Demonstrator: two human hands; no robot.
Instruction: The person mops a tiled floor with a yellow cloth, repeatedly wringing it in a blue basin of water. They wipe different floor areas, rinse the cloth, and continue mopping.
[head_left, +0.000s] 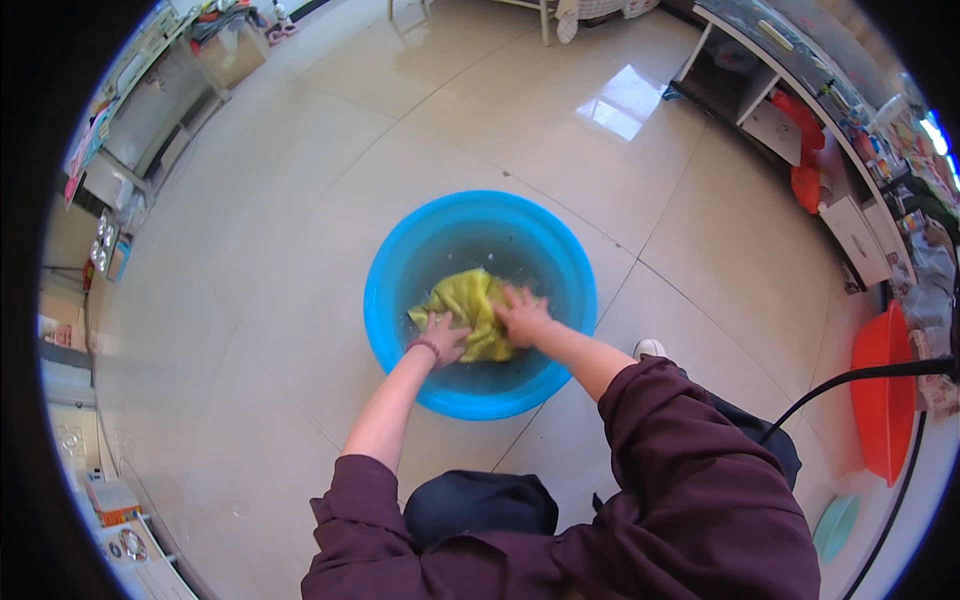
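A blue plastic basin (481, 201) stands on the floor in front of me, holding murky, dark water. In the water lies a bunched, wet yellow-green cloth (471, 296). My left hand (444, 339), with a dark red bead bracelet at the wrist, rests its spread fingers on the cloth's near left side. On the cloth's right side lies my right hand (523, 316), slightly blurred, its fingers also apart. Neither hand is visibly closed around the fabric; the fingertips partly vanish among its folds.
Light glossy floor tiles (315, 187) surround the basin. A red basin (885, 390) leans at the right wall, near a pale green basin (835, 527). A cluttered low cabinet (855, 232) runs along the right. A black cable (847, 379) crosses beside my right arm.
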